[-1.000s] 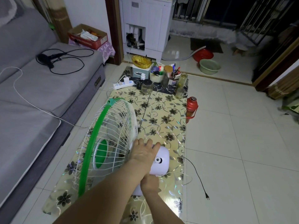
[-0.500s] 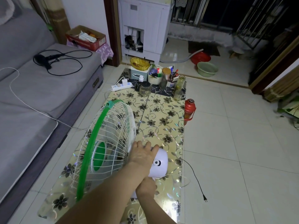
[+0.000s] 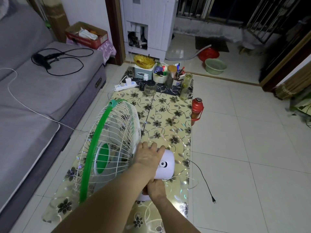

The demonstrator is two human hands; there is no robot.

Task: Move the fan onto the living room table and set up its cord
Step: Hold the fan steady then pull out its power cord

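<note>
A fan (image 3: 114,140) with a white wire cage and a green rim is over the near end of the low table (image 3: 170,132), which has a floral cover. My left hand (image 3: 148,156) grips the top of the fan's white motor housing (image 3: 166,165). Below it, my right hand (image 3: 155,188) grips the fan's white neck. The arms hide the base, so I cannot tell whether it rests on the table. The thin black cord (image 3: 202,175) trails off the table's right edge, and its plug (image 3: 214,201) lies on the floor tiles.
A white power strip (image 3: 125,85) lies at the table's far left, beside a glass pot, jars, a basket and a pen holder. A red thermos (image 3: 196,110) stands on the floor at the table's right edge. The grey sofa (image 3: 42,91) on the left carries a hair dryer (image 3: 42,59).
</note>
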